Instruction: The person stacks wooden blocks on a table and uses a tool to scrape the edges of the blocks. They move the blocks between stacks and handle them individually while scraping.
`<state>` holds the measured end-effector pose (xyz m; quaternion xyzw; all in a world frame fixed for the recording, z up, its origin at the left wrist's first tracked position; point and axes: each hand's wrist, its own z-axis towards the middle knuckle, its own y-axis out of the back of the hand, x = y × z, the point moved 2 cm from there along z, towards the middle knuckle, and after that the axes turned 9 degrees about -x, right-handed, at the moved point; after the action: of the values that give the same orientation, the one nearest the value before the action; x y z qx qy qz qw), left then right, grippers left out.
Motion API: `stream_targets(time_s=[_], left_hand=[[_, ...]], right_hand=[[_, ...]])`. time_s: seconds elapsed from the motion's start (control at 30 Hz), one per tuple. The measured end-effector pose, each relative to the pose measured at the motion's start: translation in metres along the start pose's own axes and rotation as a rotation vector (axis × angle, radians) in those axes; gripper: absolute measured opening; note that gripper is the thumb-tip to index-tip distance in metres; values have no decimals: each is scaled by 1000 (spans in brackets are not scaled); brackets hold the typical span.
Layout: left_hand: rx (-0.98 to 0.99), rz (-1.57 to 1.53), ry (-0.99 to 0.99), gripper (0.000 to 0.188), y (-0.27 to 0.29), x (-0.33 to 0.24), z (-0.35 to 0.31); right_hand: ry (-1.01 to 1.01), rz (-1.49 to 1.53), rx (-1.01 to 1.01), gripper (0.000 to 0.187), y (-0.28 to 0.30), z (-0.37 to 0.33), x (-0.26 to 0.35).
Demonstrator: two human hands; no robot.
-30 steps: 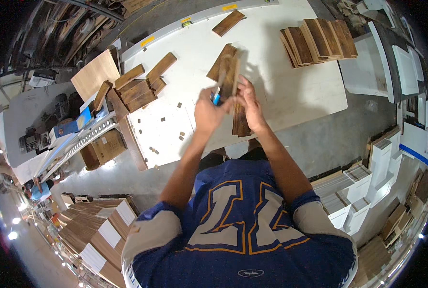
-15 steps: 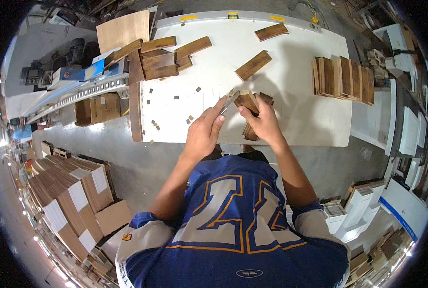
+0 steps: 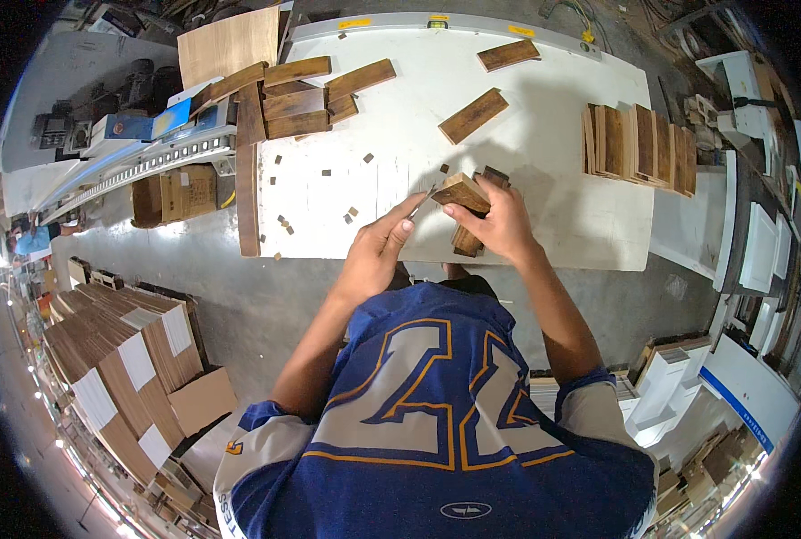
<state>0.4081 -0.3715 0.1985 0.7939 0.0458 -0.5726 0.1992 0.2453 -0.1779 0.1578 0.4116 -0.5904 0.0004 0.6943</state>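
My left hand (image 3: 375, 253) is closed around a slim metallic utility knife (image 3: 422, 203), its tip at the left end of a short wooden block (image 3: 462, 192). My right hand (image 3: 501, 219) grips that block, brown on its face and paler at its cut end, tilted above the white table near its front edge. Beneath the right hand lie more dark wood pieces (image 3: 466, 240), partly hidden by the hand and block. A small dark square chip (image 3: 443, 168) rests on the table just beyond the block.
The white table (image 3: 562, 216) carries loose brown blocks (image 3: 473, 116), a heap of blocks (image 3: 297, 103) at the left, and a standing row (image 3: 638, 144) at the right. Several small chips (image 3: 327, 172) are scattered left. A spirit level (image 3: 472, 25) lines the far edge. Stacked boards (image 3: 131, 359) stand lower left.
The knife has tilted down and back a little at the block's end. A dark chip now shows on the table beyond the block. The whole view has shifted slightly.
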Motion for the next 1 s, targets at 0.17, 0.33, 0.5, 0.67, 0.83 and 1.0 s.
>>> stream_targets(time_s=[0.17,0.33,0.5,0.67,0.83,1.0], left_hand=[[-173,230,109,56,5,55,30],[-368,176,125,50,30,80,32],[-267,326,-357,50,-19,39,1],[-176,428,-337,50,-51,15,5],[-216,556,-341,45,-45,12,21],[-156,509,-233,45,-60,33,56]], right_hand=[[-24,408,189,62,5,-20,15],[-213,526,71,46,-9,-42,27],[-391,768,-189,31,-29,-39,13],[-321,554,-294,32,-36,-45,6],[-427,707,-180,36,-42,-58,2],[-554,789,-223,34,-38,-64,-14]])
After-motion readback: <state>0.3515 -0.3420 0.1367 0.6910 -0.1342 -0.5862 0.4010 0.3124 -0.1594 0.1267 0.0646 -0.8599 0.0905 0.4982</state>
